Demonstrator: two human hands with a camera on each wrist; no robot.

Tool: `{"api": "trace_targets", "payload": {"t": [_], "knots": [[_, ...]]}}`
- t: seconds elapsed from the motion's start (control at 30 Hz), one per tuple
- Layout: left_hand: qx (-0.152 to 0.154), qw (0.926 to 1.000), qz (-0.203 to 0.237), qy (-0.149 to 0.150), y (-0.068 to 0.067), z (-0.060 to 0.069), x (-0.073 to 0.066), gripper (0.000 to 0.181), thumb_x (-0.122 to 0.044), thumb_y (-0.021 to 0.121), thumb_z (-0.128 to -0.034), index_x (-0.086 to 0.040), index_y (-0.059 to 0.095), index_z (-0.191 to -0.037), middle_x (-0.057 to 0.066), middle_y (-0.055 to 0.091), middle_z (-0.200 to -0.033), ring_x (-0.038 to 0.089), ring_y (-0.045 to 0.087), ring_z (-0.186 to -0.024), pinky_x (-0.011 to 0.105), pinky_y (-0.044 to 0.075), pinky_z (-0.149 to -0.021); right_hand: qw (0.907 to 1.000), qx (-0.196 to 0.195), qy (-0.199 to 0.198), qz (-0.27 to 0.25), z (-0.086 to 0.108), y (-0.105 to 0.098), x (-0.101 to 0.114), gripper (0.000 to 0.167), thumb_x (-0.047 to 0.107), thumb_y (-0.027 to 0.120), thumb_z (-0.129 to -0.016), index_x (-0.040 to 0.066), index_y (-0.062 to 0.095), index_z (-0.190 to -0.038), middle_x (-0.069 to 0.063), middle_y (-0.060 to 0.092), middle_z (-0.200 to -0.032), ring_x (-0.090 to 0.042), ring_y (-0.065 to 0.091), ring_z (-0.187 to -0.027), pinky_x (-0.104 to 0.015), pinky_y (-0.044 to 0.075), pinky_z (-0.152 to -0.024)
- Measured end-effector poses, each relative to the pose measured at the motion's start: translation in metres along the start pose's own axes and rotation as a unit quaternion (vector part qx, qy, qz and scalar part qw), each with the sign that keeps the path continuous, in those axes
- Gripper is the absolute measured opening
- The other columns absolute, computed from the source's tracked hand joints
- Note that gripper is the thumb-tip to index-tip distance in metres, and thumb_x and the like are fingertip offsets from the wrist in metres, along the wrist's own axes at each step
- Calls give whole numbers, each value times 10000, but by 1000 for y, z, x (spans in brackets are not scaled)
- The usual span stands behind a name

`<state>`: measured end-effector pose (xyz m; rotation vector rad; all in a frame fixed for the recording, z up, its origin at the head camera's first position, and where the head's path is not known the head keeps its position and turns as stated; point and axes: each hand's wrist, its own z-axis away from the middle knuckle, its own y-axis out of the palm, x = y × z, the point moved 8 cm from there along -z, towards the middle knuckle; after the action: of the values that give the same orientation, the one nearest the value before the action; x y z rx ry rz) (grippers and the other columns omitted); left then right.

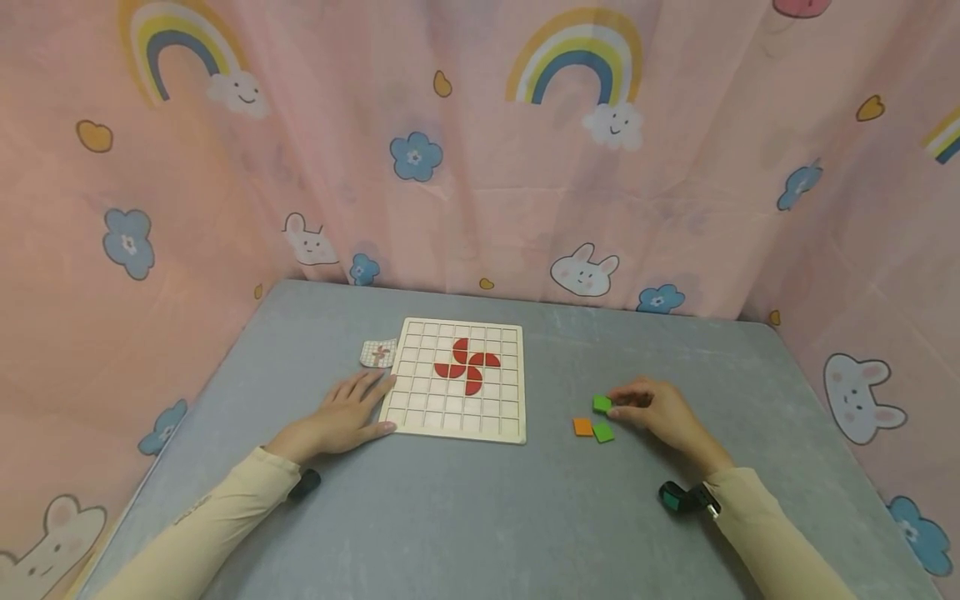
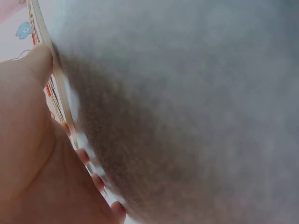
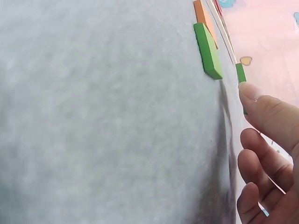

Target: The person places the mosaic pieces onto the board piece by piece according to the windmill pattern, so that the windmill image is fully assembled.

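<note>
A pale square grid board [image 1: 412,400] lies on the table, with red quarter-round pieces [image 1: 473,380] forming a pinwheel near its middle. My left hand [image 1: 341,421] rests at the board's left edge, fingers straight and spread, thumb by the near corner. Just beyond the fingertips is a small card [image 1: 378,353] bearing a similar red pinwheel on a grid. To the right of the board, my right hand [image 1: 663,412] pinches a green square tile [image 1: 602,404] between thumb and forefinger; the thumb partly covers it in the right wrist view. Beside it lie another green tile [image 3: 208,51] and an orange tile [image 1: 582,427].
The grey table [image 1: 480,517] has a pink printed curtain [image 1: 480,208] behind it and along both sides. A dark wrist device [image 1: 678,497] shows at the right cuff, and another dark one [image 1: 306,483] under the left cuff.
</note>
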<state>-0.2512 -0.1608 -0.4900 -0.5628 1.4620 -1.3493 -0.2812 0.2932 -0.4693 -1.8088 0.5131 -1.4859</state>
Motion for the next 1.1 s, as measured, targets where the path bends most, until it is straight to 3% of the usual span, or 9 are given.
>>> {"api": "trace_targets", "payload": {"t": [0.63,1.1], "knots": [[-2,10000,-80,-47,4,-3,3,791,-486,534,-989,-134,167,-1595,158,129,-1657,430,91,-1529,662,112,-1192,9994,-62,-165,311,-16,7,28,235,263,800,-838,160,770,-1046,-13,710,-946,-83,572,-804,-222,488,-704],[93,9999,-26,-38,-6,2,-6,785,-490,520,-995,-95,188,-1587,204,142,-1644,465,100,-1515,681,114,-1178,9990,-4,-268,356,-32,25,60,216,229,796,-840,156,774,-1042,-10,698,-932,-126,584,-806,-242,495,-690]]}}
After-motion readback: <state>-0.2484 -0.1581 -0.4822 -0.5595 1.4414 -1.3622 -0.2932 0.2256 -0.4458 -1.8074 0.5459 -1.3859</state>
